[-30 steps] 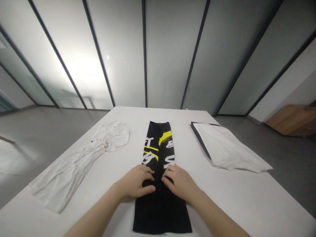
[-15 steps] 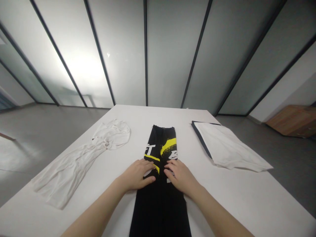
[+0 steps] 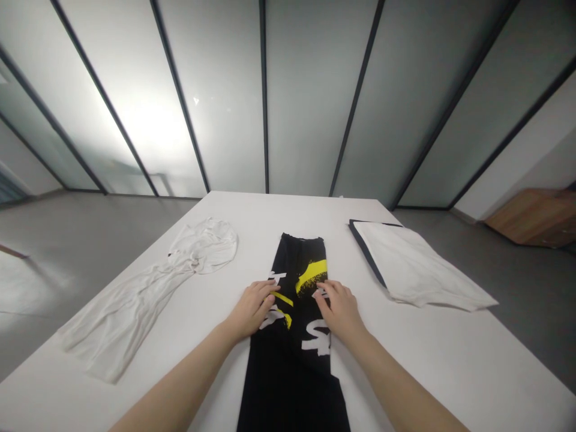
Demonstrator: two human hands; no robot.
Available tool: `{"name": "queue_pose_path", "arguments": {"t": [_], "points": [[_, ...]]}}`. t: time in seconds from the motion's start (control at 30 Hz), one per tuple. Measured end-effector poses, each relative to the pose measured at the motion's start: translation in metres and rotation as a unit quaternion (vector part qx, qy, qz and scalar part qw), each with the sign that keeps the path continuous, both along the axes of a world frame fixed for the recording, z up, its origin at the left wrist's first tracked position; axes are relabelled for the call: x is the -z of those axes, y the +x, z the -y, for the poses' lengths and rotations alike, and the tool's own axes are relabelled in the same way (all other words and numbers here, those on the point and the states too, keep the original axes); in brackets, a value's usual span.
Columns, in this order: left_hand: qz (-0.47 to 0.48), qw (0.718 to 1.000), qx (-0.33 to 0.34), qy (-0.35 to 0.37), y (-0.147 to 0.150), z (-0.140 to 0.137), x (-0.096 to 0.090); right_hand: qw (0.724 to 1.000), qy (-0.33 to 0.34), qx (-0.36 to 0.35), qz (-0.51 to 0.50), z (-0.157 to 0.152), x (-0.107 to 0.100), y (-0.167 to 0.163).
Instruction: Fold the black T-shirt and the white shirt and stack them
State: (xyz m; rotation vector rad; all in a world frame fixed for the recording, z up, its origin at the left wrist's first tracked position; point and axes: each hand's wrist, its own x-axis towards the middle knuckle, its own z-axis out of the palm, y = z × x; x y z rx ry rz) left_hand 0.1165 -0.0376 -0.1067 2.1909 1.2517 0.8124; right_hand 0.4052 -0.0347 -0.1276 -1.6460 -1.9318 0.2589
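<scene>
Black trousers (image 3: pixel 288 366) with yellow and white print lie lengthwise on the white table, their narrow gathered waistband at the far end. The legs run toward me and out of the bottom of the view. At the left edge of the trousers, my left hand (image 3: pixel 252 306) has its thumb and fingertips drawn together on the cloth. My right hand (image 3: pixel 342 309) pinches the opposite edge at about the same height, beside the white lettering. The cloth between the fingers is partly hidden.
A crumpled white garment (image 3: pixel 144 300) lies along the left side of the table (image 3: pixel 288 207). On the right rests a flat white garment (image 3: pixel 418 264) over a dark one (image 3: pixel 366 255). Frosted glass panels (image 3: pixel 310 102) stand behind, and a wooden piece (image 3: pixel 531 216) is at far right.
The trousers have shifted slightly right and toward me. Both hands have moved from lying over the print to the side edges, their fingers drawn in, uncovering more white lettering.
</scene>
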Motion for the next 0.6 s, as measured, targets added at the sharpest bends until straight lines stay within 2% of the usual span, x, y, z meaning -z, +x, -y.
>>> {"name": "queue_pose_path", "arguments": {"t": [0.07, 0.13, 0.17, 0.23, 0.3, 0.33, 0.37, 0.53, 0.6], "points": [[0.047, 0.998, -0.023, -0.024, 0.0, -0.004, 0.001, 0.998, -0.031, 0.001, -0.052, -0.007, -0.001, 0.005], [0.106, 0.991, -0.054, -0.07, 0.001, -0.01, -0.002, 0.982, -0.088, 0.004, -0.166, -0.017, -0.007, 0.012], [0.14, 0.982, -0.071, -0.102, 0.002, -0.014, -0.004, 0.961, -0.133, 0.015, -0.242, -0.023, -0.012, 0.016], [0.219, 0.951, -0.109, -0.187, 0.002, -0.024, -0.008, 0.884, -0.251, 0.052, -0.392, -0.035, -0.023, 0.025], [0.301, 0.901, -0.139, -0.28, 0.002, -0.039, -0.012, 0.788, -0.372, 0.084, -0.483, -0.045, -0.035, 0.034], [0.335, 0.874, -0.146, -0.321, 0.002, -0.047, -0.013, 0.751, -0.416, 0.091, -0.505, -0.05, -0.041, 0.038], [0.36, 0.847, -0.147, -0.362, 0.001, -0.057, -0.015, 0.726, -0.447, 0.092, -0.514, -0.055, -0.046, 0.042], [0.4, 0.71, -0.088, -0.572, 0.002, -0.115, -0.02, 0.676, -0.495, 0.086, -0.54, -0.081, -0.059, 0.049], [0.426, 0.666, -0.052, -0.61, 0.007, -0.137, -0.02, 0.649, -0.501, 0.078, -0.567, -0.093, -0.058, 0.046]]}}
